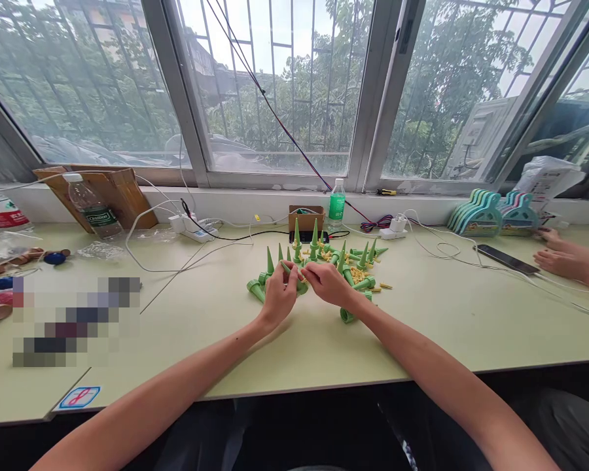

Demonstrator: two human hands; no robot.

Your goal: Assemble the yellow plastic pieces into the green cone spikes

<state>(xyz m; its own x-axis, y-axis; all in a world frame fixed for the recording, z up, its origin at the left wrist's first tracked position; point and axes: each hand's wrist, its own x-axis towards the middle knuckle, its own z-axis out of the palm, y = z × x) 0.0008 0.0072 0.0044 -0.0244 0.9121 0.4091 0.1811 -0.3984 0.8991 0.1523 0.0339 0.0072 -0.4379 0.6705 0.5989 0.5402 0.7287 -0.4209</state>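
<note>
My left hand (279, 293) is closed around a green plastic spike (285, 267), tilted, its tip showing above the fingers. Close beside it, my right hand (331, 282) has its fingertips pinched together at the other end of that spike; whatever sits between them is too small to make out. Around and behind both hands spread several more green cone-shaped spikes (315, 242), some upright and some lying down. Small yellow plastic pieces (362, 275) lie scattered among them. One green spike (256, 291) rests on its side just left of my left hand.
Behind the spikes stand a small cardboard box (306, 214) and a green-labelled bottle (337, 204). White cables run to power strips (199, 229). To the right lie a phone (506, 259), teal hangers (476, 212) and another person's hands (564, 256). A clear bottle (94, 212) leans at left.
</note>
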